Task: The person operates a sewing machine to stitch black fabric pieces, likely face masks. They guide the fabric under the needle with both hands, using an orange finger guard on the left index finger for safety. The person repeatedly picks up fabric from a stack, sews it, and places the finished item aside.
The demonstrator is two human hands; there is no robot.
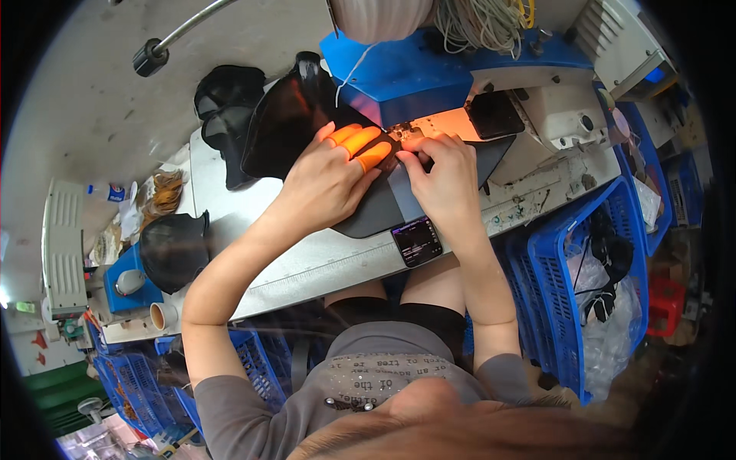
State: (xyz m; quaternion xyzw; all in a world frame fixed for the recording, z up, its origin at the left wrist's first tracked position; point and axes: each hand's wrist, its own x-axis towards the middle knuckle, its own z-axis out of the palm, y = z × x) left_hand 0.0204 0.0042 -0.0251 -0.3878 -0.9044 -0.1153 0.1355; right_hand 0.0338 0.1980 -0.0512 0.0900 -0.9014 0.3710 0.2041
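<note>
A blue-topped sewing machine (399, 69) stands in front of me, its needle area (406, 132) lit orange. Under my hands is a black, shiny moulded piece (280, 126), one edge of it reaching the needle area. My left hand (326, 180) rests on this piece with fingers stretched toward the needle, orange covers (359, 142) on some fingers. Close to the needle, my right hand (447, 180) has thumb and forefinger pinched together by the edge. What lies between those fingertips is too small to make out.
More black moulded pieces (230, 100) lie left of the machine, and a black cup-shaped one (175, 249) sits nearer. A small screen device (416, 241) is at the table's front edge, a dark phone (496, 115) by the machine. Blue baskets (548, 268) stand at right.
</note>
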